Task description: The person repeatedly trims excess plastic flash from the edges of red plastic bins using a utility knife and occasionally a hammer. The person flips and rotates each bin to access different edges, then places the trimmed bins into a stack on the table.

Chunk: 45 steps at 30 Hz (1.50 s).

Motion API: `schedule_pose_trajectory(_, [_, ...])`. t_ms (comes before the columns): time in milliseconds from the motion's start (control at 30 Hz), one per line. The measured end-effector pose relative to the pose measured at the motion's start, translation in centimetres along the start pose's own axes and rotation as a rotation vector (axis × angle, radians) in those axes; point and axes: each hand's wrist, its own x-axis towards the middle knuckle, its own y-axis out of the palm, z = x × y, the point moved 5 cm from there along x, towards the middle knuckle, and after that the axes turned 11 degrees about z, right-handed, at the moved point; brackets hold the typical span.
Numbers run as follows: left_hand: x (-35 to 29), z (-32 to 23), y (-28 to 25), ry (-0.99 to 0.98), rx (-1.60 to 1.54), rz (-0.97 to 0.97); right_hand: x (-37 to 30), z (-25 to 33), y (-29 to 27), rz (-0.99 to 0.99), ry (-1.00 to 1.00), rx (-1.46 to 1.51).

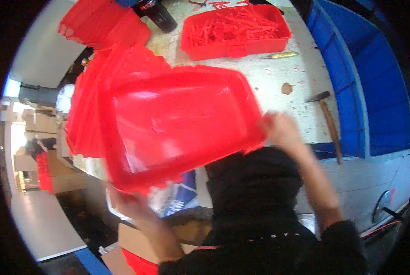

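Tilted in front of me, a shallow red plastic tray point(177, 119) with a raised rim is held between both hands. My right hand point(280, 133) grips its right corner, fingers closed on the rim. At the lower left edge is my left hand point(138, 206), closed on the tray, blurred and with its fingers partly hidden. Behind the tray's left side leans a stack of similar red plastic pieces point(88, 110). Another red stack point(104, 23) rises behind it.
A red box point(237, 48) of red plastic scraps lies on the worktable point(278, 87), near a gold-coloured stick-like tool point(283, 55) and a black cup point(159, 16). A hammer point(331, 121) rests beside blue bins point(360, 91). Below is a cardboard box point(131, 236). A person point(42, 146) is far left.
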Motion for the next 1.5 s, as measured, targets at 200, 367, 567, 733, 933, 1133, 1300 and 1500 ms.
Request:
schedule_pose_trajectory(200, [12.9,-9.5,13.5,0.415,-0.220,1.108,-8.6,0.6,11.4,0.132,-0.229,0.770])
schedule_pose_trajectory(367, [13.4,-12.5,20.8,0.610,-0.197,1.484,-7.9,-1.6,7.9,0.061,-0.028,1.040])
schedule_pose_trajectory(567, [12.3,-13.1,21.1,0.306,-0.387,1.645,-6.3,-2.6,7.3,0.032,0.174,1.306])
schedule_pose_trajectory(733, [14.4,-12.2,19.9,0.352,-0.491,1.477,-7.3,-2.6,9.3,0.045,0.182,1.460])
schedule_pose_trajectory(933, [15.7,-11.7,18.9,0.403,-0.600,1.249,-8.3,-1.9,10.6,0.052,0.178,1.552])
schedule_pose_trajectory(1133, [16.2,-10.5,18.3,0.423,-0.638,1.174,-8.8,-1.5,12.0,0.009,0.163,1.551])
schedule_pose_trajectory(1300, [16.1,-10.2,17.9,0.424,-0.647,1.143,-9.2,-1.1,12.6,-0.011,0.169,1.627])
schedule_pose_trajectory(1500, [15.9,-9.8,17.5,0.429,-0.644,1.114,-9.2,-0.9,12.6,0.034,0.140,1.643])
